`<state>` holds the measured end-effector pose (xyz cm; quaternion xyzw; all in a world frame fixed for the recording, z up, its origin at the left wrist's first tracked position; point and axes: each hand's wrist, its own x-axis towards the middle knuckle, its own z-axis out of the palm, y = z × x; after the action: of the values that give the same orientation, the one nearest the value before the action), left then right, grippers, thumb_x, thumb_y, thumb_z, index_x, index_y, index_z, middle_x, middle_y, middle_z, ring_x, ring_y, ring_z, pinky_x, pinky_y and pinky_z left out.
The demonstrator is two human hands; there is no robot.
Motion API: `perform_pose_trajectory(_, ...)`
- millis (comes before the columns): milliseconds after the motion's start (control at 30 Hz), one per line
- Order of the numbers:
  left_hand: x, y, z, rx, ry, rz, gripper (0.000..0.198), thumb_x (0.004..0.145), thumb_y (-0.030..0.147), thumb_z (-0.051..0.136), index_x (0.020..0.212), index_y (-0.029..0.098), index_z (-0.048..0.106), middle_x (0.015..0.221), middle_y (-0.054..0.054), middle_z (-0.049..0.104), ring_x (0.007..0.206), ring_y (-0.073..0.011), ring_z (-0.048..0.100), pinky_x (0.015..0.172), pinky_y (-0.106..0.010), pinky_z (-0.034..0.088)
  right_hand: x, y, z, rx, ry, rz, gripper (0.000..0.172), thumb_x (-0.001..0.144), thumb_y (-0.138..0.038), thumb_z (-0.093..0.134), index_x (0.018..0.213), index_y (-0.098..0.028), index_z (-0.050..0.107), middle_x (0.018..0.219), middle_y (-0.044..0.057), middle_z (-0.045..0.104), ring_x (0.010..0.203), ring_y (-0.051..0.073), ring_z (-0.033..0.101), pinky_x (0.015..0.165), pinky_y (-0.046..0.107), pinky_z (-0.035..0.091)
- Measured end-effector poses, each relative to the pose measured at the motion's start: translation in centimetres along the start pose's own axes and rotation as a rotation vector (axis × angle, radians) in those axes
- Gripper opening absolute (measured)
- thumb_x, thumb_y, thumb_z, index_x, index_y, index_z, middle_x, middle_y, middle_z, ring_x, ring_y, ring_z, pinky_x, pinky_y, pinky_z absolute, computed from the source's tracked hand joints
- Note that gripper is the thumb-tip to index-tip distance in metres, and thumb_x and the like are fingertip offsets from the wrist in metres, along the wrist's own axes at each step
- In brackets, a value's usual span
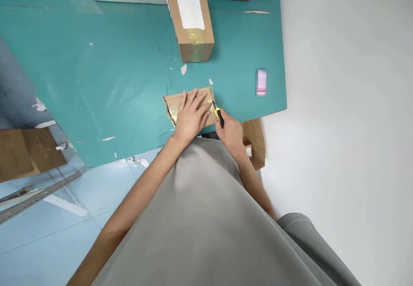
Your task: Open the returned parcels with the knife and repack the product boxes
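Observation:
A small flat cardboard box [172,104] sealed with clear tape lies near the front edge of the teal table [112,83]. My left hand [191,116] rests flat on top of it, fingers stretched out and pressing down. My right hand [231,133] is closed around a yellow and black utility knife [218,114]. The knife's tip touches the taped right end of the box.
A long cardboard box [190,19] with a white label stands farther back on the table. A small blurred pink item [261,82] lies at the right. An open carton [255,141] sits below the table's front right corner. Paper scraps dot the teal surface.

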<state>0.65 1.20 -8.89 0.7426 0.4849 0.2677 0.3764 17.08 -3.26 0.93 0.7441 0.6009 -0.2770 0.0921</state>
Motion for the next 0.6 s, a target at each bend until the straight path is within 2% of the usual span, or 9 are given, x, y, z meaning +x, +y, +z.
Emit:
perform_pose_trajectory(167, -0.2, 0.1, 0.3, -0.027, -0.001, 0.012, 0.038, 0.109, 0.051, 0.070, 0.143, 0.037, 0.075, 0.173, -0.008, 0.062, 0.176, -0.0382, 0.036, 0.147, -0.074, 0.009, -0.3, -2.0, -0.6, -0.100, -0.031, 0.102, 0.061, 0.120, -0.027, 0.032, 0.178, -0.017, 0.046, 0.141, 0.021, 0.081, 0.122, 0.035, 0.080, 0.104, 0.045, 0.059)
perform_pose_trajectory(300, -0.3, -0.1, 0.5, -0.062, 0.013, 0.006, 0.037, 0.112, 0.050, 0.062, 0.145, 0.038, 0.074, 0.172, -0.006, 0.063, 0.177, -0.0350, 0.035, 0.148, -0.072, 0.009, -0.3, -3.5, -1.1, -0.161, -0.070, 0.152, 0.060, 0.120, -0.025, 0.032, 0.178, -0.015, 0.044, 0.133, 0.021, 0.083, 0.120, 0.035, 0.082, 0.101, 0.045, 0.060)
perform_pose_trajectory(433, -0.2, -0.4, 1.2, -0.111, 0.000, 0.022, 0.038, 0.112, 0.047, 0.059, 0.145, 0.039, 0.074, 0.167, -0.005, 0.067, 0.177, -0.0331, 0.036, 0.148, -0.072, 0.009, -1.1, -3.6, -1.3, -0.180, -0.104, 0.190, 0.056, 0.120, -0.026, 0.033, 0.173, -0.018, 0.050, 0.128, 0.020, 0.085, 0.120, 0.036, 0.081, 0.100, 0.045, 0.060)
perform_pose_trajectory(600, -0.1, -0.4, 2.0, -0.130, -0.021, 0.041, 0.037, 0.113, 0.045, 0.056, 0.145, 0.037, 0.074, 0.168, -0.006, 0.067, 0.177, -0.0327, 0.036, 0.148, -0.072, 0.008, -3.4, -3.0, -0.9, -0.154, -0.135, 0.266, 0.052, 0.119, -0.029, 0.039, 0.167, -0.019, 0.056, 0.127, 0.018, 0.085, 0.122, 0.037, 0.080, 0.101, 0.045, 0.059)
